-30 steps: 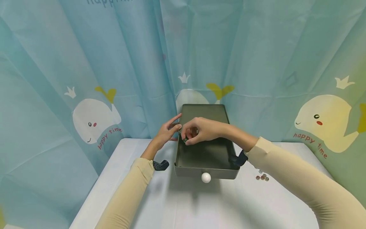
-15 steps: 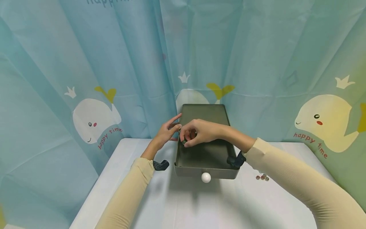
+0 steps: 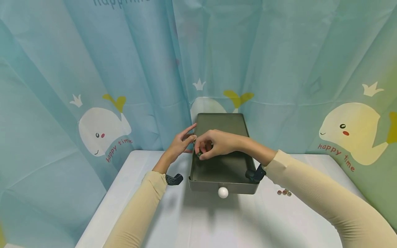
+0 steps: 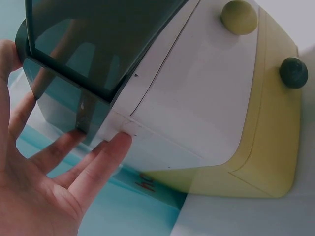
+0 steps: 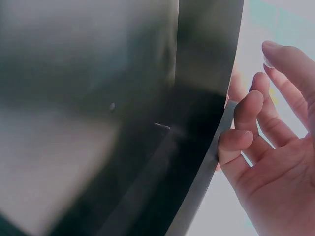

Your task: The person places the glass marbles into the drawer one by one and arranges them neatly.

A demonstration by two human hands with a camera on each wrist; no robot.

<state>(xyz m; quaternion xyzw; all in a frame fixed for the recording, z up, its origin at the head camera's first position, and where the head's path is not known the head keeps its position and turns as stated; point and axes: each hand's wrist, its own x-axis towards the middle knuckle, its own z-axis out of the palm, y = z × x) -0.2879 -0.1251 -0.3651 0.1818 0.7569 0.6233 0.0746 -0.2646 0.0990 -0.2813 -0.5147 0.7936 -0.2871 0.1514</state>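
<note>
A small round piece (image 3: 199, 155) is over a dark drawer (image 3: 229, 168), near its left edge, pinched between the thumb and fingers of the right hand (image 3: 222, 142). Compared with a second ago, hand and piece sit slightly closer to that edge and to the drawer's front; the left hand (image 3: 179, 144) looks unchanged. It grasps nothing: its fingers are spread and straight, fingertips against the side of the chest (image 4: 197, 98). A white knob (image 3: 223, 192) fronts the drawer. Several small round pieces (image 3: 284, 192) lie rightward on the white table (image 3: 217, 224).
</note>
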